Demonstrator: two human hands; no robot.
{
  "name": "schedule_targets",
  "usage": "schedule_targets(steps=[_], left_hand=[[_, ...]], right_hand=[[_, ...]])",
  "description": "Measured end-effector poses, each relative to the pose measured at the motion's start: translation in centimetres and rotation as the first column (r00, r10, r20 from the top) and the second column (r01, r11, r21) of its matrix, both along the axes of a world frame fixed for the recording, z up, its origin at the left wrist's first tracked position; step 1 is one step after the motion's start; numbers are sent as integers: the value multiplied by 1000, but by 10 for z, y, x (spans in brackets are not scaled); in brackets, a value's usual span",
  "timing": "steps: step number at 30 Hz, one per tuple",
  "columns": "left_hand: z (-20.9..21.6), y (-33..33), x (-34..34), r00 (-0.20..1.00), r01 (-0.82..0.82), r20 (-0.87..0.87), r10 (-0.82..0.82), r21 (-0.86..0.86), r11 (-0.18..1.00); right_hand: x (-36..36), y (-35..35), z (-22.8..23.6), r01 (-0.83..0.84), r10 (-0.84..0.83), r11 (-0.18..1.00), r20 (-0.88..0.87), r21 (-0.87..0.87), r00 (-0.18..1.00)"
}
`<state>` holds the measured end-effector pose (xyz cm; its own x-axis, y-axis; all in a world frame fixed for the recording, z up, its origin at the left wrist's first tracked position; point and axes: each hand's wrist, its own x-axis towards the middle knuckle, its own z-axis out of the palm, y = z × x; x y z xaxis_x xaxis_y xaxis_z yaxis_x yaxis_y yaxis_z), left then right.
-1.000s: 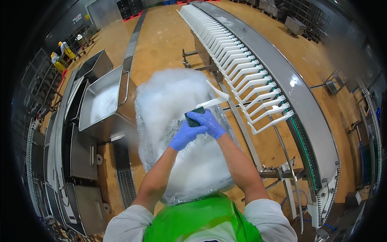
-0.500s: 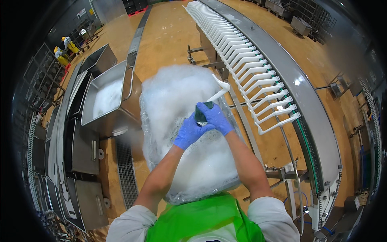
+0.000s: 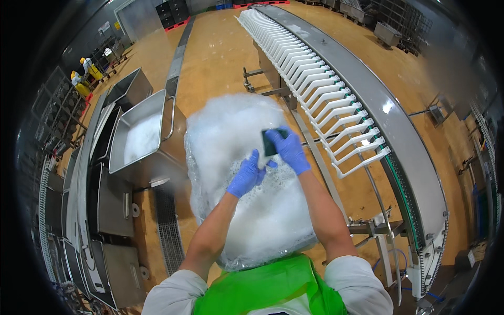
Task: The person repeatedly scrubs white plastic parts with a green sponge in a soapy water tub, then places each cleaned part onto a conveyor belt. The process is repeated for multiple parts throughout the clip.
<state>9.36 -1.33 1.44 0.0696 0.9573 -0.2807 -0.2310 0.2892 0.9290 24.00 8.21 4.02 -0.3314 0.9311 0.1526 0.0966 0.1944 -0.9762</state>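
A long, curved grey metal conveyor (image 3: 375, 97) sweeps along the right, its inner edge carrying a row of bent white plastic arms (image 3: 365, 161) that lean toward the work. Left of these stands a tub lined with clear plastic (image 3: 193, 181), heaped with white foam (image 3: 231, 123) that hides whatever lies beneath. A rectangular, open stainless-steel bin (image 3: 147, 170) crowds its left edge. Over the tub, the blue-gloved right hand (image 3: 292, 150) grips a dark green scouring pad (image 3: 269, 143) near the right edge. The blue-gloved left hand (image 3: 247, 176) is half-curled, thumb raised, over the middle; whether it holds anything is unclear.
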Motion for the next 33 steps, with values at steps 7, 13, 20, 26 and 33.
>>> schedule_targets(steps=[7, 13, 20, 26, 33], left_hand=[[-5, 9, -9, 976, -103, 164, 146, -244, 964], [5, -1, -5, 865, 71, -502, 5, 134, 988], [20, -8, 15, 791, 347, -548, -271, 38, 937], [3, -1, -13, 985, 132, -104, -138, -54, 990], [10, 2, -33, 959, 30, 276, 60, -309, 951]], right_hand=[[-7, -35, -3, -72, 53, 991, -160, -116, 986], [1, -4, -2, 101, -99, 995, 263, 6, 960], [35, 17, 14, 435, -446, 893, 90, 115, 891], [-9, -13, -37, 140, -156, 985, 187, 98, 970], [-23, -36, -11, -166, 165, 986, 152, -4, 975]])
